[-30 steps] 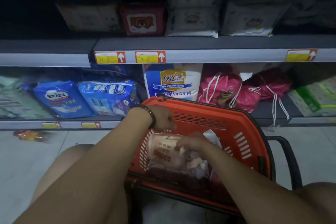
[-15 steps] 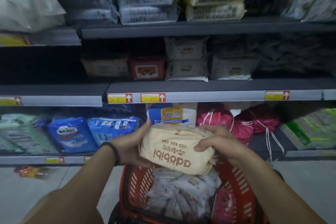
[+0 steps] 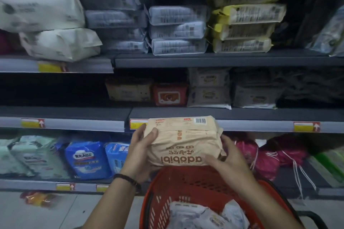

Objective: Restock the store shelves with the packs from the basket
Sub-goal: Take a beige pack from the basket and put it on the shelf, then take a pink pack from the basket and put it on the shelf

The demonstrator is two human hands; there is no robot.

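A beige pack point(image 3: 183, 141) with brown upside-down lettering is held level in front of the middle shelf edge point(image 3: 251, 126). My left hand point(image 3: 138, 151) grips its left end, thumb on top. My right hand point(image 3: 229, 161) clasps its right end from below and behind. Directly under the pack stands the red basket point(image 3: 186, 182), with several white packs point(image 3: 202, 215) lying in its bottom. The middle shelf behind holds beige boxes point(image 3: 128, 90), a red pack point(image 3: 170, 95) and white packs point(image 3: 209, 87).
The top shelf point(image 3: 204, 59) carries stacked white, grey and yellow-edged packs. Blue packs point(image 3: 87, 158) and pink drawstring bags point(image 3: 266, 156) fill the bottom shelf. The middle shelf's left part point(image 3: 55, 95) is dark. A small orange wrapper point(image 3: 37, 198) lies on the tiled floor.
Both hands lifted the beige pack out of the basket and raised it to the middle shelf's edge. The view tilted upward, showing the top shelf.
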